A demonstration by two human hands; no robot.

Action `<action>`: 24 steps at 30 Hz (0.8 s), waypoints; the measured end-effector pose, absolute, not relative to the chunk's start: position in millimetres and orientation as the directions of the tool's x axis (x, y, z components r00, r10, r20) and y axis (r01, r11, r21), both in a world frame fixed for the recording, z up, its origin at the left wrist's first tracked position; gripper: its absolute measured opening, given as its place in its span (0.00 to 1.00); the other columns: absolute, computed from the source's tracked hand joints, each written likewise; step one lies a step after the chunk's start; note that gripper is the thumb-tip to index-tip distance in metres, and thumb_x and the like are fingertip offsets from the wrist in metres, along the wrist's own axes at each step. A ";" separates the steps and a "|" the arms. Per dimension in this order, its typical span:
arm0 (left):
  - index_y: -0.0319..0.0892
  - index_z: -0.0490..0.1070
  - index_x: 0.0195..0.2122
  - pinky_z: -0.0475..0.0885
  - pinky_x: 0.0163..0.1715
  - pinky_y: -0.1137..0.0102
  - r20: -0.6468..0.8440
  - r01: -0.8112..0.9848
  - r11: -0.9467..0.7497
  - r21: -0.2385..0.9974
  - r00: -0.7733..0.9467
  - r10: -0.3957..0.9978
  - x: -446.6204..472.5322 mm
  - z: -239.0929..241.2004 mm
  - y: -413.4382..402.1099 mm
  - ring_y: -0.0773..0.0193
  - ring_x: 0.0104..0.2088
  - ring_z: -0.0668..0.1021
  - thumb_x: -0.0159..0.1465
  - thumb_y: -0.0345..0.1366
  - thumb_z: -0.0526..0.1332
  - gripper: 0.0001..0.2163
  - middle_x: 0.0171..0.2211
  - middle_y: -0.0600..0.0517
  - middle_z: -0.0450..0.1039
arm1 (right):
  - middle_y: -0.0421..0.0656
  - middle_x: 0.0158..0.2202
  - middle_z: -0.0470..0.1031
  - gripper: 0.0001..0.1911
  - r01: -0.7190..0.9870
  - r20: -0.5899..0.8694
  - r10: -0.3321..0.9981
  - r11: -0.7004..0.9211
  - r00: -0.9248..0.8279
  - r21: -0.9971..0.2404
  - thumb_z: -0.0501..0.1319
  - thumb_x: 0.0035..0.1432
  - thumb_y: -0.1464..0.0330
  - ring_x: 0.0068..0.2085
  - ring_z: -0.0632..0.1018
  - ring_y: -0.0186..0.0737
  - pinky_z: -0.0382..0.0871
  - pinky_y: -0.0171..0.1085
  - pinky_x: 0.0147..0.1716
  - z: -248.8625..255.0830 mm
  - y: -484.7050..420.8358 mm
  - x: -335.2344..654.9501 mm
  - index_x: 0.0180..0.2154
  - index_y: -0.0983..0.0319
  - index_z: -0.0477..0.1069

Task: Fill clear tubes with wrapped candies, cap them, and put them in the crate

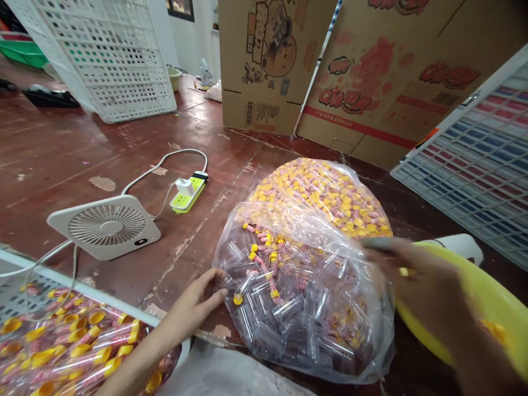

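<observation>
We are laying our left hand (197, 308) against the near left edge of a clear plastic bag (305, 308), low in the middle of the frame. Its fingers are lying loosely spread and almost flat on the crinkled film, gripping nothing. Our right hand (416, 286) is hovering at the bag's right side, too blurred for us to tell how its fingers are set.

The bag is sitting on the worn reddish floor (61, 148), glossy and wrinkled. It is bulging with small transparent tubes (289, 305), slim cylinders with round yellow caps, and the far half is showing mostly caps and pink contents.

Two brown cardboard boxes (264, 66) are standing along the top of the frame. They are carrying cartoon figures, red printed characters and a barcode label, though we are not making out any of the wording.

At left, a flat square white fan (105, 226) with a round grille is lying beside a lime-and-white power strip (188, 193). A white perforated plastic crate (111, 55) is leaning in the upper left. A smooth yellow basin (482, 297) is showing behind our right hand, and a white gridded rack (482, 148) is slanting down the right edge. A white-rimmed tray (61, 281) of capped tubes is filling the lower left corner.
</observation>
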State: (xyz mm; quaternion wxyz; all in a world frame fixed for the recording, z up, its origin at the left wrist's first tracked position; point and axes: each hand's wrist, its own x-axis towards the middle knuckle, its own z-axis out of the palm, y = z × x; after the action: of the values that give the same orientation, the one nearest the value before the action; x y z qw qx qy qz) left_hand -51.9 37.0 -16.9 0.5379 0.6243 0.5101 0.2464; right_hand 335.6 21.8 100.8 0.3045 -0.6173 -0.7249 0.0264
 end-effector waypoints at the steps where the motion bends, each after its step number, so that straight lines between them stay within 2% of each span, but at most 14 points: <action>1: 0.42 0.70 0.47 0.70 0.50 0.60 -0.225 0.398 0.074 0.915 0.349 0.910 -50.6 -18.7 39.4 0.52 0.47 0.77 0.65 0.44 0.58 0.13 0.45 0.47 0.78 | 0.45 0.40 0.80 0.09 0.858 0.330 0.921 0.332 -0.206 -0.392 0.59 0.64 0.68 0.37 0.79 0.41 0.69 0.39 0.35 95.1 35.5 298.1 0.45 0.58 0.76; 3: 0.42 0.71 0.49 0.68 0.53 0.58 -0.211 0.420 0.055 0.906 0.337 0.918 -49.2 -22.0 42.8 0.49 0.51 0.76 0.65 0.45 0.59 0.15 0.49 0.46 0.77 | 0.44 0.35 0.79 0.11 0.867 0.040 0.903 0.423 -0.429 -0.263 0.55 0.65 0.74 0.35 0.78 0.39 0.68 0.38 0.35 78.5 64.4 234.9 0.40 0.59 0.75; 5: 0.42 0.72 0.49 0.69 0.53 0.58 -0.218 0.415 0.061 0.908 0.344 0.913 -49.3 -24.1 44.1 0.49 0.50 0.77 0.65 0.45 0.59 0.16 0.48 0.46 0.78 | 0.46 0.36 0.80 0.11 0.868 -0.175 0.850 0.488 -0.497 -0.094 0.55 0.63 0.78 0.36 0.78 0.41 0.67 0.37 0.34 58.7 92.1 191.7 0.40 0.62 0.74; 6: 0.42 0.72 0.48 0.70 0.52 0.59 -0.225 0.406 0.070 0.911 0.347 0.911 -49.6 -24.6 44.2 0.50 0.48 0.78 0.64 0.45 0.59 0.15 0.47 0.46 0.79 | 0.48 0.37 0.80 0.11 0.858 -0.217 0.832 0.508 -0.510 -0.069 0.56 0.61 0.79 0.37 0.79 0.42 0.66 0.37 0.35 48.7 104.7 177.4 0.41 0.63 0.73; 9: 0.42 0.74 0.46 0.73 0.46 0.62 -0.235 0.345 0.111 0.932 0.343 0.909 -50.9 -23.7 43.6 0.52 0.42 0.79 0.63 0.44 0.60 0.14 0.40 0.48 0.80 | 0.52 0.38 0.81 0.12 0.833 -0.290 0.791 0.551 -0.539 -0.047 0.58 0.57 0.81 0.40 0.80 0.47 0.67 0.37 0.35 20.9 134.6 154.3 0.41 0.65 0.74; 13: 0.41 0.76 0.44 0.74 0.42 0.64 -0.234 0.218 0.168 0.961 0.326 0.916 -51.0 -23.4 44.5 0.52 0.40 0.80 0.61 0.43 0.63 0.14 0.36 0.48 0.81 | 0.52 0.34 0.81 0.06 0.812 -0.354 0.745 0.579 -0.565 -0.075 0.60 0.57 0.79 0.40 0.81 0.48 0.68 0.37 0.37 -2.0 155.0 146.8 0.35 0.65 0.75; 15: 0.41 0.75 0.45 0.73 0.41 0.64 -0.239 0.141 0.203 0.969 0.333 0.912 -50.1 -25.3 45.8 0.53 0.40 0.79 0.61 0.43 0.63 0.14 0.36 0.48 0.80 | 0.51 0.36 0.81 0.05 0.817 -0.335 0.754 0.567 -0.565 -0.102 0.61 0.59 0.77 0.42 0.81 0.48 0.69 0.38 0.40 -2.6 156.7 147.4 0.35 0.64 0.74; 18: 0.41 0.73 0.45 0.72 0.41 0.65 -0.256 0.022 0.266 0.964 0.350 0.901 -47.3 -28.2 48.1 0.55 0.39 0.79 0.61 0.43 0.64 0.14 0.37 0.48 0.79 | 0.49 0.42 0.80 0.05 0.844 -0.239 0.809 0.516 -0.536 -0.145 0.58 0.65 0.72 0.46 0.79 0.45 0.70 0.39 0.44 8.9 147.9 150.4 0.41 0.62 0.73; 20: 0.40 0.73 0.44 0.71 0.41 0.66 -0.266 -0.045 0.300 0.953 0.356 0.896 -44.4 -28.2 49.4 0.57 0.39 0.78 0.60 0.43 0.65 0.14 0.36 0.49 0.79 | 0.46 0.44 0.79 0.08 0.842 -0.164 0.837 0.473 -0.522 -0.261 0.55 0.69 0.69 0.45 0.79 0.39 0.71 0.36 0.43 18.9 135.2 152.3 0.45 0.62 0.70; 22: 0.40 0.73 0.42 0.71 0.40 0.66 -0.263 -0.097 0.318 0.943 0.365 0.893 -40.9 -26.7 49.9 0.57 0.39 0.78 0.59 0.43 0.66 0.14 0.37 0.49 0.79 | 0.43 0.42 0.79 0.08 0.759 -0.081 0.859 0.397 -0.505 -0.516 0.55 0.69 0.67 0.41 0.80 0.36 0.72 0.33 0.40 25.9 119.9 153.8 0.45 0.61 0.70; 24: 0.40 0.73 0.42 0.70 0.41 0.66 -0.254 -0.144 0.331 0.933 0.389 0.885 -37.0 -25.0 49.1 0.57 0.39 0.78 0.59 0.43 0.67 0.14 0.37 0.49 0.79 | 0.40 0.37 0.79 0.06 0.588 -0.011 0.888 0.295 -0.460 -0.753 0.57 0.67 0.67 0.37 0.79 0.36 0.74 0.34 0.37 28.2 105.4 154.9 0.41 0.60 0.72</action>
State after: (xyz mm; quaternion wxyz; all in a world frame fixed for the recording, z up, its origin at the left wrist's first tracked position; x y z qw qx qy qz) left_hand -37.0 49.1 -25.0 0.7030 0.4478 0.4137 0.3663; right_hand 154.9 105.4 28.2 0.2105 -0.4750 -0.7767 0.3560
